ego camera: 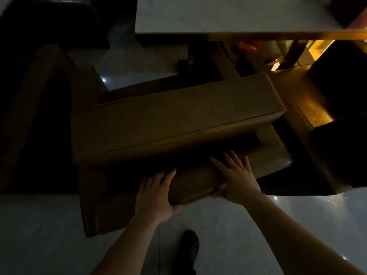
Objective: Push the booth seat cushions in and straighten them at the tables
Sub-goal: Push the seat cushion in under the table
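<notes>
I am looking down in a dim room at a brown booth seat, both bare forearms reaching forward from the bottom edge. My left hand point(156, 193) lies at about six o'clock in the view, fingers straight and spread over the near end of a long brown lower cushion point(228, 171), with the thumb curled under its rounded front edge. My right hand point(237, 177) sits just to the right, at about five o'clock from the centre, palm flat and fingers fanned out on top of that same cushion, the thumb hooked over its near edge. The cushion runs at a slant from my hands toward three o'clock, where its far end sticks out past the seat frame. Directly beyond my fingertips, filling the centre, is a larger box-shaped upper cushion point(168, 126), also skewed, its long edge tilted up toward two o'clock. A dark gap shows between the two cushions. At twelve o'clock is the pale table point(218, 14) top, with its dark legs below. A neighbouring seat point(303, 104) catches yellow light at two o'clock. The glossy pale floor point(49, 235) spreads across the bottom, and my dark shoe point(190, 245) points forward at six o'clock between my arms.
</notes>
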Demonstrator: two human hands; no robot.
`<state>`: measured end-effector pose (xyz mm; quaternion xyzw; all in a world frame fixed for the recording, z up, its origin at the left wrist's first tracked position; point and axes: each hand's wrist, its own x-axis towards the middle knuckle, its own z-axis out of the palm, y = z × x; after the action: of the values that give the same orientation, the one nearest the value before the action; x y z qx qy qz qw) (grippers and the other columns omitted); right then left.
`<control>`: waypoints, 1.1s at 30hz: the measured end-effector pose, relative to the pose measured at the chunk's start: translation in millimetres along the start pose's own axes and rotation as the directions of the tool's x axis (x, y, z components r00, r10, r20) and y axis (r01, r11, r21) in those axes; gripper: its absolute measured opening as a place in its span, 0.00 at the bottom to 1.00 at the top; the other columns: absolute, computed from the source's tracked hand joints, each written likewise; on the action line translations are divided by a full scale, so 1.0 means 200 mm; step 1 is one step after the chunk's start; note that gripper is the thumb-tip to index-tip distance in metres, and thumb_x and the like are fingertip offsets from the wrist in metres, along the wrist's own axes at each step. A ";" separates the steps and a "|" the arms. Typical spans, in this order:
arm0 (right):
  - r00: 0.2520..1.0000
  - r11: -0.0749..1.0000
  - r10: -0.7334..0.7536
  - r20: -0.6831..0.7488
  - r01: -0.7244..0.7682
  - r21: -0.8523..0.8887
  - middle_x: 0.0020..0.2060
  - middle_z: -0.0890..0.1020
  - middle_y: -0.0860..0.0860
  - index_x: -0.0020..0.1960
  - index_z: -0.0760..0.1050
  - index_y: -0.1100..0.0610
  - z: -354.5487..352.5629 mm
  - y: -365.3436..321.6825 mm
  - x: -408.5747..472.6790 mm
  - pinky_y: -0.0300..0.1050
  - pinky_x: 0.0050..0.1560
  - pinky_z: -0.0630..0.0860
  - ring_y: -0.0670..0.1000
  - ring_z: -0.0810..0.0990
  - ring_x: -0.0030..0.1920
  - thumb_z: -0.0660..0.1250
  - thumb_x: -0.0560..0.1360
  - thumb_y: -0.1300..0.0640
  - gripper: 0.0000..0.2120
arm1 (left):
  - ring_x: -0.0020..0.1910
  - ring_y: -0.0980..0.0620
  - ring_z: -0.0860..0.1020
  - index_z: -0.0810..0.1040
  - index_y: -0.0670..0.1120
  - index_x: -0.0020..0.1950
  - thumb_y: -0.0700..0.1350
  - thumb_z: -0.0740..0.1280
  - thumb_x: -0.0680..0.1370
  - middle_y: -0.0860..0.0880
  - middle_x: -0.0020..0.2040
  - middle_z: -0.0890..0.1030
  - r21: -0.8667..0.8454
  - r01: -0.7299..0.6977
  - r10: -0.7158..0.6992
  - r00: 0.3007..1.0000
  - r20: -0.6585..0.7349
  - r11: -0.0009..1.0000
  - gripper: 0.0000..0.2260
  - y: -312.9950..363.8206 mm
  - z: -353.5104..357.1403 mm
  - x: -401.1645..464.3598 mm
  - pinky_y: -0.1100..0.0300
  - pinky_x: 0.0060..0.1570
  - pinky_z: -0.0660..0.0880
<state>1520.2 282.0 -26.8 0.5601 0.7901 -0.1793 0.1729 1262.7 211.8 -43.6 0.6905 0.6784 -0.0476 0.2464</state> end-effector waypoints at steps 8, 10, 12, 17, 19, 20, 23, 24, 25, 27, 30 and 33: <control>0.997 1.000 0.022 -0.075 -0.021 0.011 0.80 0.47 0.54 0.79 0.39 0.41 0.06 -0.06 -0.06 0.66 0.77 0.44 0.60 0.40 0.79 0.66 0.67 0.27 0.52 | 0.78 0.50 0.52 0.42 0.63 0.78 0.68 0.67 0.71 0.54 0.80 0.54 -0.028 -0.048 0.046 0.996 -0.071 0.998 0.45 -0.06 0.05 -0.05 0.46 0.77 0.45; 0.997 0.999 0.033 -0.074 -0.033 0.003 0.80 0.47 0.54 0.79 0.40 0.42 0.09 -0.11 -0.10 0.66 0.77 0.45 0.60 0.41 0.79 0.65 0.67 0.26 0.52 | 0.78 0.51 0.51 0.42 0.63 0.78 0.68 0.67 0.71 0.55 0.80 0.54 -0.033 -0.066 0.063 0.995 -0.078 0.997 0.45 -0.09 0.07 -0.09 0.46 0.77 0.44; 0.996 0.998 0.056 -0.064 -0.056 0.004 0.80 0.46 0.55 0.79 0.39 0.42 0.12 -0.17 -0.16 0.66 0.77 0.43 0.60 0.41 0.79 0.64 0.68 0.26 0.52 | 0.78 0.52 0.51 0.42 0.63 0.78 0.68 0.66 0.72 0.55 0.80 0.54 -0.033 -0.086 0.083 0.993 -0.084 0.996 0.44 -0.13 0.09 -0.16 0.47 0.77 0.43; 0.993 0.995 0.103 -0.061 -0.102 0.016 0.80 0.48 0.56 0.79 0.40 0.42 0.24 -0.38 -0.33 0.66 0.76 0.46 0.61 0.43 0.79 0.62 0.66 0.24 0.53 | 0.78 0.52 0.51 0.42 0.63 0.78 0.70 0.66 0.69 0.56 0.80 0.53 -0.018 -0.141 0.139 0.986 -0.091 0.990 0.46 -0.29 0.12 -0.36 0.47 0.77 0.43; 0.992 0.992 0.123 -0.043 -0.123 -0.010 0.80 0.49 0.56 0.79 0.39 0.42 0.28 -0.47 -0.39 0.66 0.76 0.48 0.61 0.45 0.79 0.57 0.63 0.20 0.54 | 0.78 0.52 0.49 0.42 0.63 0.78 0.70 0.67 0.68 0.56 0.80 0.52 -0.014 -0.161 0.160 0.984 -0.075 0.987 0.48 -0.37 0.13 -0.45 0.48 0.77 0.41; 0.991 0.991 0.127 -0.035 -0.128 -0.024 0.80 0.49 0.56 0.79 0.38 0.41 0.31 -0.51 -0.41 0.66 0.76 0.50 0.61 0.46 0.79 0.51 0.61 0.17 0.55 | 0.78 0.53 0.48 0.41 0.64 0.78 0.70 0.68 0.68 0.57 0.80 0.51 -0.009 -0.168 0.167 0.984 -0.068 0.986 0.48 -0.41 0.14 -0.49 0.48 0.77 0.40; 0.992 0.991 0.126 0.013 -0.125 -0.043 0.80 0.48 0.56 0.77 0.33 0.39 0.33 -0.63 -0.46 0.65 0.75 0.54 0.61 0.46 0.79 0.43 0.58 0.15 0.55 | 0.79 0.55 0.46 0.39 0.65 0.77 0.67 0.69 0.71 0.58 0.80 0.49 -0.013 -0.187 0.187 0.982 -0.038 0.982 0.47 -0.53 0.13 -0.56 0.50 0.77 0.41; 0.991 0.991 0.127 0.052 -0.124 -0.057 0.80 0.47 0.56 0.77 0.33 0.39 0.33 -0.66 -0.47 0.64 0.74 0.54 0.61 0.45 0.79 0.47 0.60 0.16 0.54 | 0.79 0.55 0.46 0.39 0.65 0.77 0.66 0.69 0.71 0.59 0.80 0.48 -0.010 -0.199 0.198 0.980 -0.025 0.980 0.46 -0.57 0.12 -0.58 0.51 0.77 0.40; 0.987 0.990 0.130 0.092 -0.123 -0.072 0.80 0.45 0.55 0.77 0.33 0.39 0.32 -0.69 -0.46 0.64 0.74 0.54 0.61 0.44 0.79 0.52 0.61 0.17 0.55 | 0.78 0.55 0.46 0.39 0.65 0.77 0.66 0.69 0.71 0.59 0.80 0.48 -0.007 -0.212 0.212 0.977 -0.014 0.977 0.47 -0.60 0.11 -0.58 0.52 0.76 0.40; 0.980 0.988 0.132 0.146 -0.118 -0.104 0.80 0.43 0.54 0.77 0.33 0.38 0.29 -0.72 -0.44 0.65 0.72 0.55 0.61 0.42 0.79 0.56 0.61 0.18 0.55 | 0.78 0.56 0.47 0.39 0.65 0.77 0.66 0.70 0.70 0.59 0.80 0.48 -0.012 -0.230 0.231 0.973 0.017 0.973 0.47 -0.63 0.10 -0.57 0.52 0.76 0.40; 0.971 0.987 0.124 0.204 -0.100 -0.126 0.80 0.42 0.54 0.76 0.32 0.36 0.24 -0.72 -0.39 0.68 0.71 0.54 0.62 0.41 0.78 0.59 0.61 0.19 0.55 | 0.78 0.57 0.47 0.40 0.65 0.77 0.67 0.71 0.68 0.61 0.80 0.47 -0.047 -0.245 0.248 0.965 0.082 0.968 0.49 -0.65 0.08 -0.51 0.51 0.77 0.42; 0.970 0.987 0.116 0.212 -0.089 -0.134 0.80 0.44 0.54 0.76 0.33 0.36 0.23 -0.71 -0.35 0.69 0.70 0.55 0.62 0.42 0.78 0.59 0.60 0.19 0.55 | 0.78 0.57 0.48 0.41 0.67 0.77 0.67 0.73 0.66 0.62 0.80 0.48 -0.074 -0.253 0.261 0.958 0.117 0.965 0.50 -0.66 0.06 -0.44 0.52 0.77 0.42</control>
<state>1410.5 159.5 -21.2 0.5653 0.7457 -0.1814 0.3024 1131.5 121.5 -54.9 0.7610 0.5672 -0.0389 0.3126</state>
